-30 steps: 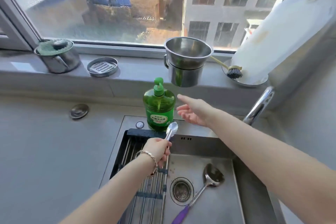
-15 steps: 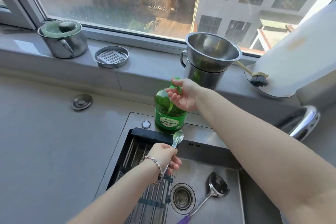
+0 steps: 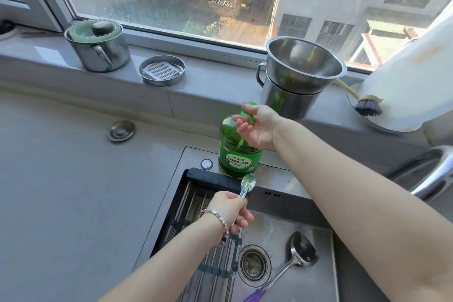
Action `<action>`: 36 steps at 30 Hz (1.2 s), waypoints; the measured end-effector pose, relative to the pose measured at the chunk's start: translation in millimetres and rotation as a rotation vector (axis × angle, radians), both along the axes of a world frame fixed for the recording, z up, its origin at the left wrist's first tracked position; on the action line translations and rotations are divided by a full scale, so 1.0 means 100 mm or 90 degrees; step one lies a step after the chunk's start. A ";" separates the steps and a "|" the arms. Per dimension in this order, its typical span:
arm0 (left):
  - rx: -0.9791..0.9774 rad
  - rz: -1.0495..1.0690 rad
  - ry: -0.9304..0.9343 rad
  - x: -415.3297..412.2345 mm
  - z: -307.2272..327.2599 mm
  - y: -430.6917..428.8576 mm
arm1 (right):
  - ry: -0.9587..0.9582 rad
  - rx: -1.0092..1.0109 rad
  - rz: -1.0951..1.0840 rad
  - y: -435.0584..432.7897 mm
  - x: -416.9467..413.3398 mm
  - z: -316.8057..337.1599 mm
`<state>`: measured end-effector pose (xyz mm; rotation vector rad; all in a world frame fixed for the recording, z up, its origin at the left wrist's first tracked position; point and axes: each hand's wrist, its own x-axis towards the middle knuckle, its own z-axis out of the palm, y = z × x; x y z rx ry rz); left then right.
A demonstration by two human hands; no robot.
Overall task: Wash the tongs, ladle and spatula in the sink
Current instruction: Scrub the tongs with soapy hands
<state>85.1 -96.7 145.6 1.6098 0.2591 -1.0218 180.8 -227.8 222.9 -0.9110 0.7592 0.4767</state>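
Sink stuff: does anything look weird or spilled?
Nothing spilled. The ladle just lies in the sink. The white cutting board leans tilted on the sill; the brush sits beside it.

Green soap bottle against a wash of grey and steel.

The soap bottle glows see-through green, with a white-lettered label and a red strip low on its front. Just below it, the tongs flash bright silver with a scalloped tip. Further below, the ladle shines silver with a purple handle. Left of the bottle, the counter is flat pale grey, and the draining rack shows steel bars in dark blue-grey trim. Above the bottle, silver pots; up left, a steel mug with a dull green lid.
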 end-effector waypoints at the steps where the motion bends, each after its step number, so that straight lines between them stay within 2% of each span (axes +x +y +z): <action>1: 0.004 0.002 0.000 -0.01 0.02 0.00 | 0.001 0.001 -0.003 0.01 -0.01 -0.01; 8: -0.024 -0.009 -0.024 -0.10 0.24 0.03 | -0.024 0.045 -0.028 -0.04 -0.31 0.03; 10: -0.014 -0.034 -0.066 -0.15 0.31 0.06 | -0.078 -0.010 -0.078 -0.05 -0.56 0.02; 12: 0.011 -0.080 -0.130 -0.22 0.37 0.07 | -0.176 -0.172 -0.094 -0.04 -0.90 -0.07; 13: 0.021 -0.102 -0.162 -0.26 0.39 0.07 | -0.231 -0.303 -0.046 -0.02 -1.11 -0.13; 15: 0.039 -0.129 -0.209 -0.35 0.42 0.06 | -0.399 -0.603 0.162 0.03 -1.56 -0.28; 17: 0.045 -0.150 -0.246 -0.45 0.44 0.04 | -0.546 -0.814 0.418 -0.03 -1.87 -0.49; 18: 0.047 -0.164 -0.263 -0.49 0.43 0.03 | -0.564 -0.884 0.511 -0.11 -1.96 -0.58; 19: 0.059 -0.180 -0.281 -0.54 0.43 0.02 | -0.546 -0.924 0.535 -0.18 -2.04 -0.62; 21: 0.088 -0.201 -0.313 -0.63 0.43 0.00 | -0.521 -0.997 0.499 -0.27 -2.14 -0.65; 25: 0.089 -0.223 -0.345 -0.78 0.46 -0.06 | -0.617 -1.067 0.579 -0.19 -2.35 -0.65; 29: 0.097 -0.226 -0.370 -0.91 0.48 -0.11 | -0.537 -1.045 0.481 -0.34 -2.49 -0.61; 33: 0.097 -0.238 -0.394 -1.03 0.46 -0.15 | -0.617 -1.064 0.592 -0.25 -2.66 -0.62; 36: 0.105 -0.246 -0.408 -1.07 0.47 -0.17 | -0.538 -1.070 0.458 -0.38 -2.67 -0.58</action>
